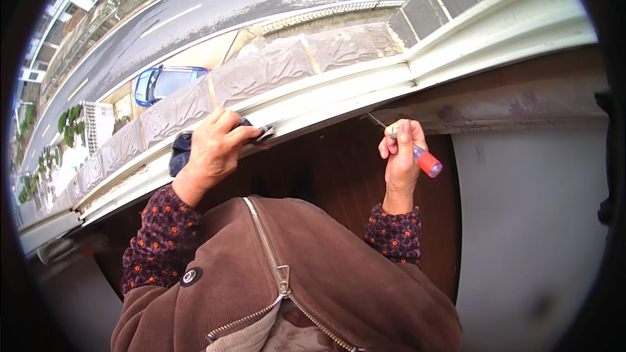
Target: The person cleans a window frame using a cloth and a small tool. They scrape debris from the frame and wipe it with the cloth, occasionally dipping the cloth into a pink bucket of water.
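My left hand (210, 151) grips a dark blue cloth (181, 154) over the white window track (332, 98). Part of the cloth bunches out past my thumb, against the track's inner edge. To the right, my right hand (403, 159) is closed around a screwdriver (427, 162) with a clear purple and red handle. Its thin metal shaft points up and left towards the underside of the window frame; I cannot tell whether the tip touches anything. Something pale shows between my fingers and the shaft, too covered to name.
Beyond the track lies a grey ledge (264, 73), then a drop to a blue car (171, 83) and a road (234, 5). At the right the frame turns a corner (411, 68). A brown wood floor (332, 176) and a pale wall panel (528, 215) are on my side.
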Demonstrator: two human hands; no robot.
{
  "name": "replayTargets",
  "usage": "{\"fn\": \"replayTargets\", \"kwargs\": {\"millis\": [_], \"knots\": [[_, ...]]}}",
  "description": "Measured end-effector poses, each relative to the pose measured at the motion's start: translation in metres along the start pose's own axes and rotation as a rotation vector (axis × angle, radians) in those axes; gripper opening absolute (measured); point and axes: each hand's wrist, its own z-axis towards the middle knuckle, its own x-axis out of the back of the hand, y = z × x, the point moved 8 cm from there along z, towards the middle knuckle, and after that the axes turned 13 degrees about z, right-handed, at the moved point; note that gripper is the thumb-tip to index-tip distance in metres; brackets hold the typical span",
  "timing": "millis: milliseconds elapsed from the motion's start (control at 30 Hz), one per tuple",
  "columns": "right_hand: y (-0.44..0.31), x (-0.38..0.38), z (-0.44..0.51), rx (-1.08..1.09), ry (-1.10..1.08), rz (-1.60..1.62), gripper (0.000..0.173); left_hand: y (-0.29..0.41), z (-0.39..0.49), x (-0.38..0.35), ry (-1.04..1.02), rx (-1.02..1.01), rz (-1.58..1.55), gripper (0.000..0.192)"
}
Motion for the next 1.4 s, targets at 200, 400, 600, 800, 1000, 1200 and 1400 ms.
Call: {"fn": "replayTargets", "kwargs": {"millis": [200, 400, 600, 800, 1000, 1200, 1400], "knots": [[0.011, -0.025, -0.011, 0.002, -0.031, -0.078, 0.028, -0.065, -0.102, 0.048, 0.016, 0.155, 0.048, 0.023], [0.029, -0.047, -0.022, 0.004, 0.013, -0.151, 0.032, -0.150, -0.245, 0.111, -0.042, 0.418, 0.212, 0.015], [0.025, -0.071, -0.043, 0.057, -0.027, -0.270, 0.023, -0.214, -0.358, 0.175, -0.004, 0.799, 0.232, 0.014], [0.016, -0.107, -0.061, 0.106, -0.102, -0.275, 0.029, -0.169, -0.256, 0.161, 0.400, 0.714, -0.464, 0.027], [0.027, -0.147, -0.058, 0.109, -0.186, -0.359, 0.028, -0.034, -0.051, 0.038, 0.272, -0.006, -0.082, 0.016], [0.031, -0.155, -0.039, 0.095, -0.236, -0.393, 0.032, -0.059, -0.082, 0.023, 0.200, 0.102, 0.052, 0.021], [0.047, -0.150, -0.014, 0.062, -0.239, -0.411, 0.032, -0.172, -0.277, 0.090, 0.060, 0.590, 0.404, 0.011]]}}
